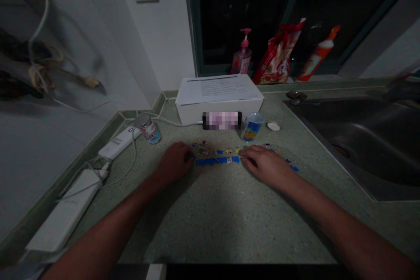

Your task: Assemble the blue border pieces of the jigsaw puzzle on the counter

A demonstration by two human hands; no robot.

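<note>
Small jigsaw puzzle pieces (229, 151), blue with yellow bits, lie loose on the counter. Below them, several pieces form a long blue puzzle strip (211, 161) running left to right. My left hand (175, 158) rests at the strip's left end, its fingers curled and in shadow; whatever they hold is hidden. Near the strip's right end, my right hand (264, 161) has its index finger reaching to the loose pieces, with the thumb apart from it. More puzzle pieces (292, 166) lie beyond the right hand, partly covered by it.
A clear can with a blue label (252, 127) stands behind my right hand, beside a round lid (273, 126). A phone (222, 120) leans against a white box (218, 107). At left are a labelled jar (149, 129) and power strips (70, 205); at right, a sink (367, 140).
</note>
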